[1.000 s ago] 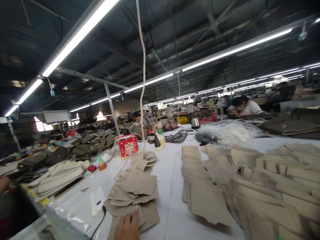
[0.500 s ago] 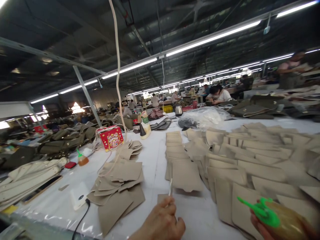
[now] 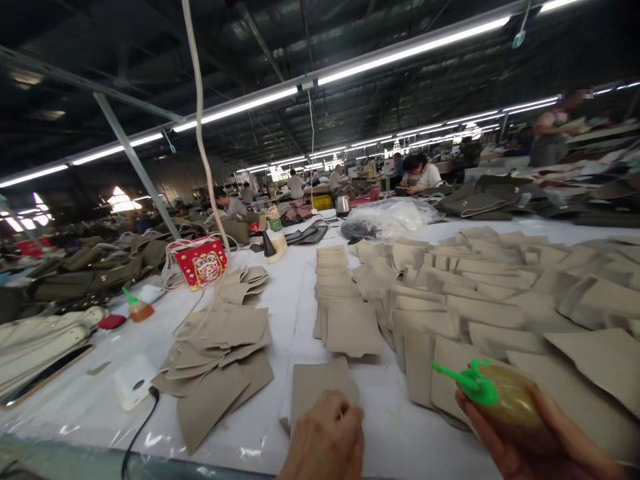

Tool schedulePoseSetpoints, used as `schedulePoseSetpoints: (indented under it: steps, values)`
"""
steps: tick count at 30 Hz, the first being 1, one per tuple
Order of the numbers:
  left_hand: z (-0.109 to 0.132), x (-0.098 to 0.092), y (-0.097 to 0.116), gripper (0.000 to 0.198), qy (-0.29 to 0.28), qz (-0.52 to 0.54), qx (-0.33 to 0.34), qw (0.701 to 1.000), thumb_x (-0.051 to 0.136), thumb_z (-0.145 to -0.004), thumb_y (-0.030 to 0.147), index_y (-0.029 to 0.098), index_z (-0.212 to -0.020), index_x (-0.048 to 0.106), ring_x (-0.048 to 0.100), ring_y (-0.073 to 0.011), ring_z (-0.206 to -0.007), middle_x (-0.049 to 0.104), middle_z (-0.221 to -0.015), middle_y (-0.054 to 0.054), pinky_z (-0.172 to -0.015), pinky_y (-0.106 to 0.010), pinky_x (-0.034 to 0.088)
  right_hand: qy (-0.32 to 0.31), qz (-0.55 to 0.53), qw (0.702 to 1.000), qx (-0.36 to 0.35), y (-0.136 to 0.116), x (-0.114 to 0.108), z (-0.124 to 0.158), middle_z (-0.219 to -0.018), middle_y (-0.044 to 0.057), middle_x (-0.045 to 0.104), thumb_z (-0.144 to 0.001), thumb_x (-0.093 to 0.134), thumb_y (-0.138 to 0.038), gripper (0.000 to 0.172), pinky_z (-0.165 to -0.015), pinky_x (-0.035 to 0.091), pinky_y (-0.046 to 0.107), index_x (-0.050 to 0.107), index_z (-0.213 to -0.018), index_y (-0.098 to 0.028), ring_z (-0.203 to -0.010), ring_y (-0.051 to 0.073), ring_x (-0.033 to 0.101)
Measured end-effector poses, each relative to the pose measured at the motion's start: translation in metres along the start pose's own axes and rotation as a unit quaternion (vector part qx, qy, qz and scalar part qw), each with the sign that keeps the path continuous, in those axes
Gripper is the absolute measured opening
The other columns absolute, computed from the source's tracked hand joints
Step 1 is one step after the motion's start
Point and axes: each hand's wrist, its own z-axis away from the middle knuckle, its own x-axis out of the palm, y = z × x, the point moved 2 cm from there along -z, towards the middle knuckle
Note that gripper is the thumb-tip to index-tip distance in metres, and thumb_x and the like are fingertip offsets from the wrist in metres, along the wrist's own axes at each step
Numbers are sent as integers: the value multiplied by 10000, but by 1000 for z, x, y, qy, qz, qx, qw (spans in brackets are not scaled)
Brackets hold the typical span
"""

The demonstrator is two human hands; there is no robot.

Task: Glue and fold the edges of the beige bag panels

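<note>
My left hand [image 3: 327, 433] is closed, its curled fingers over the near part of a flat taupe piece [image 3: 320, 380] on the white table. Whatever its fingers pinch is hidden from view. At the lower right, my right hand [image 3: 487, 440] is wrapped round a squeeze bottle [image 3: 515, 400] of amber liquid. The bottle lies tilted, its green spout pointing left above rows of overlapping taupe pieces [image 3: 433, 320]. Just beyond my left hand, a narrower column of the same pieces [image 3: 353, 327] runs away from me.
Left of centre lies a loose pile of taupe pieces [image 3: 215, 380]. Farther left are a white device [image 3: 133, 383] with a black cable, a second green-tipped bottle [image 3: 137, 308] and a red box [image 3: 203, 261]. A pale cord [image 3: 197, 100] hangs from above. Co-workers sit in the background.
My left hand has drawn nearer and curled over the taupe piece; the thin white stick it held upright is out of sight. The bottle in my right hand shows farther left as the view turns.
</note>
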Motion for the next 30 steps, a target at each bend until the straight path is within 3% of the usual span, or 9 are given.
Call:
schedulePoseSetpoints:
  steps: [2,4,9,14,16,21,25,28,30]
  values:
    - [0,-8,2,561,-11,54,-112,992,579,-780,290,213,-1327,482,489,-267,-1147,530,-1247,-123,-920,-348,465,23,-4,1000,7,2,11,8,-1120,55,722,-722,715,-313,335,-672,635,347,714,-1050,-248,-828,293,727]
    - [-1,-9,3,664,-42,71,-161,983,585,-727,317,189,-1363,442,439,-305,-1203,471,-1307,-141,-1003,-417,409,28,-1,1000,10,4,18,14,-1102,60,729,-685,730,-309,340,-652,634,362,720,-1018,-238,-814,297,727]
    - [2,-12,-3,722,-95,48,-153,982,566,-620,225,218,-1335,473,416,-342,-1209,451,-1319,-139,-1005,-471,378,15,11,1000,16,7,16,15,-1061,70,742,-607,791,-308,367,-680,626,384,734,-961,-231,-824,305,724]
    - [10,-21,-10,684,-85,85,-148,982,571,-729,398,287,-1389,428,423,-336,-1177,473,-1296,-95,-1006,-472,372,4,12,1000,24,12,16,13,-1059,73,742,-559,824,-305,410,-699,622,397,740,-954,-234,-843,317,720]
    - [11,-19,-13,650,-74,77,-150,983,552,-740,354,283,-1377,443,435,-334,-1149,503,-1256,-90,-982,-478,383,3,12,1000,27,14,18,14,-1045,67,747,-550,831,-303,405,-691,624,395,742,-939,-236,-832,315,721]
    - [18,-15,-36,584,-56,56,-109,991,481,-610,47,293,-1118,626,489,-247,-1059,582,-1104,-42,-894,-360,411,-2,7,999,35,12,21,13,-1049,60,746,-583,808,-279,374,-698,625,399,737,-948,-242,-846,315,720]
    - [24,-22,-54,350,-34,70,-137,988,390,-754,42,227,-802,683,514,-191,-1008,618,-977,-39,-879,-291,391,3,10,999,30,11,21,13,-1056,64,744,-593,805,-267,380,-680,624,371,731,-964,-235,-841,303,722]
    - [25,-24,-50,310,-9,52,-176,983,473,-832,259,210,-1084,647,488,-244,-1054,598,-1073,-74,-932,-356,372,-14,15,999,40,15,20,11,-1050,74,745,-562,829,-244,406,-718,615,392,729,-955,-236,-861,311,717]
    - [25,-20,-44,559,-9,37,-191,981,558,-772,352,222,-1313,513,456,-287,-1101,557,-1159,-95,-958,-411,354,-24,22,998,46,16,19,9,-1048,76,746,-552,839,-236,415,-743,607,408,729,-951,-242,-873,316,714]
